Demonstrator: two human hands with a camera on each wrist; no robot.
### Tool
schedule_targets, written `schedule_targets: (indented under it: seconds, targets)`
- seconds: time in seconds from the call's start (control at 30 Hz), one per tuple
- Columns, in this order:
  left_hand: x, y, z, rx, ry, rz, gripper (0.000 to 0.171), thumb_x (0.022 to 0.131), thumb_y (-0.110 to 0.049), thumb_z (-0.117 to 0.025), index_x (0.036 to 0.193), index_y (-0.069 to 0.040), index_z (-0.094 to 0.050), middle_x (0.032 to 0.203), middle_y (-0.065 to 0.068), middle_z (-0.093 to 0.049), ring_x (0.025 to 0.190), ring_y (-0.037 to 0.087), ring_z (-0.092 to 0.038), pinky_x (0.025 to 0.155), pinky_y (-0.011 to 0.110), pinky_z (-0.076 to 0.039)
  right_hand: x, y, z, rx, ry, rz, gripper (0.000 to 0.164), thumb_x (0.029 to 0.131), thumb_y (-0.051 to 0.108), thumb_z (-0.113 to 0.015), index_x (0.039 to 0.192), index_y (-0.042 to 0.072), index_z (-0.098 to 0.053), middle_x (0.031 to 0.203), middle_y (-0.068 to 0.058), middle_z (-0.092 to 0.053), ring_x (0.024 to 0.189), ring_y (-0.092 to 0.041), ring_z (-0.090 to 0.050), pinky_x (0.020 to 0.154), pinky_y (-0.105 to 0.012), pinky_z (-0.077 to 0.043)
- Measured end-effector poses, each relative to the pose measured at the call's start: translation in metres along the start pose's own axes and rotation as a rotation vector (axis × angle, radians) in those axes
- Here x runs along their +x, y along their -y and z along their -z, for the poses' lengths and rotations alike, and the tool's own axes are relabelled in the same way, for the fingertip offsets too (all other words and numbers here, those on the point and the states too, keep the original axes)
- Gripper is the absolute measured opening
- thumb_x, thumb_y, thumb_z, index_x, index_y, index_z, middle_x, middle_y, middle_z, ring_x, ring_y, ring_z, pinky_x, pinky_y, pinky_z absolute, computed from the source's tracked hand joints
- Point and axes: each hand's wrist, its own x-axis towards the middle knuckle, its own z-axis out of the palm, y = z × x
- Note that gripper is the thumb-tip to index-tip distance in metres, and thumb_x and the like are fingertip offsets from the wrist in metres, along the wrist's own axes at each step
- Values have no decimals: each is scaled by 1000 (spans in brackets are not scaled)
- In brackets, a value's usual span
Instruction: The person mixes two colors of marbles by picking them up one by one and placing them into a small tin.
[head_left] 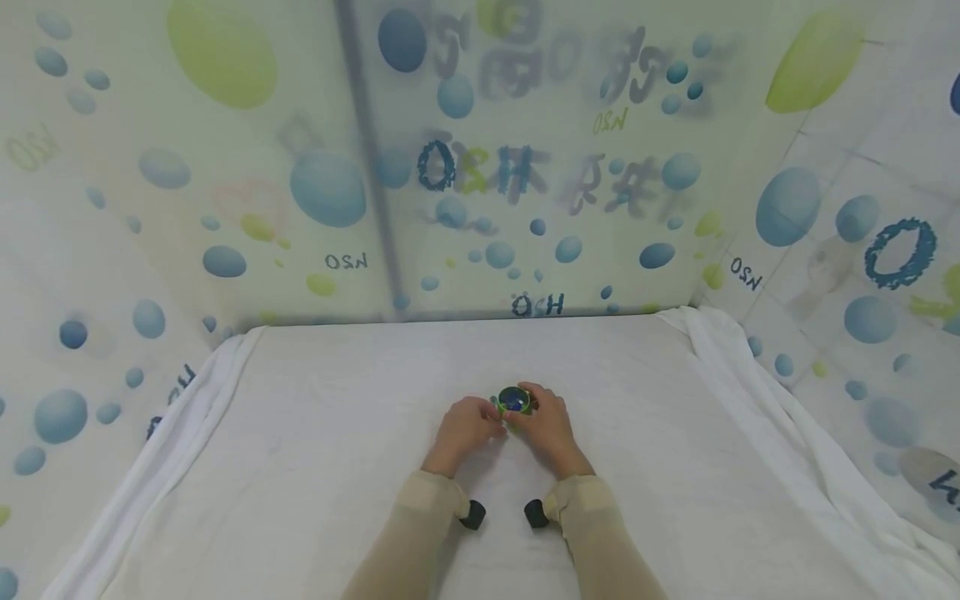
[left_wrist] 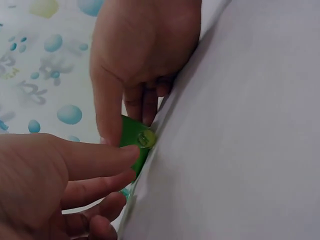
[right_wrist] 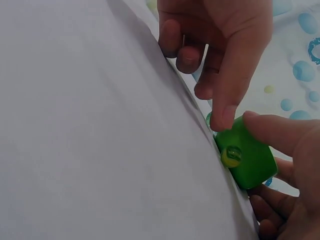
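A small green container [head_left: 514, 400], round-rimmed and dark blue inside from above, sits on the white cloth. My right hand [head_left: 551, 425] grips it from the right, thumb on the near side and fingers round the far side. At its near side lies a yellow-green glass marble [right_wrist: 231, 156], close against the green wall. My left hand [head_left: 467, 432] is on the left, fingers loosely bent, the thumb tip right at the container's edge in the right wrist view. A teal glassy piece [left_wrist: 126, 192] shows partly behind the left fingers.
White cloth [head_left: 315, 433] covers the table, bunched into folds [head_left: 742, 383] along the right and left edges. Curtains [head_left: 480, 250] printed with blue and green bubbles surround it on three sides. A black wrist camera [head_left: 473, 515] shows at the left cuff, another [head_left: 536, 514] at the right.
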Motion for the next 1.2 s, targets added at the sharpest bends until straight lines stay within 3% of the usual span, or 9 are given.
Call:
schedule_targets:
  seconds: [0.2, 0.4, 0.77, 1.2]
  targets:
    - [-2, -4, -8, 129, -19, 9, 21, 75, -27, -80, 87, -14, -69, 88, -1, -66, 82, 20, -61, 73, 38, -48, -1, 1, 0, 0, 5, -13, 60, 79, 28, -80, 132, 10, -57, 113, -11, -59, 107, -28, -50, 91, -46, -40]
    - [-3, -6, -14, 197, -52, 10, 28, 73, -34, -81, 86, -13, -67, 89, 0, -66, 80, 20, -62, 69, 37, -49, -2, 2, 0, 9, 11, -5, 60, 80, 27, -79, 133, 9, -56, 114, -12, -59, 107, -29, -50, 91, -48, -40]
    - [-7, -12, -16, 224, -92, 6, 33, 73, -38, -83, 84, -12, -67, 87, 0, -67, 78, 19, -62, 66, 36, -50, -2, 6, 4, 38, 36, -42, 55, 86, 30, -73, 134, 10, -55, 119, -13, -58, 112, -31, -50, 94, -49, -41]
    - [-6, -14, -16, 203, -89, 25, 30, 73, -38, -82, 82, -15, -64, 80, -2, -63, 71, 15, -57, 63, 35, -46, -1, -3, 15, 114, 79, -9, 49, 88, 21, -73, 132, 5, -57, 118, -11, -64, 109, -28, -58, 94, -45, -44]
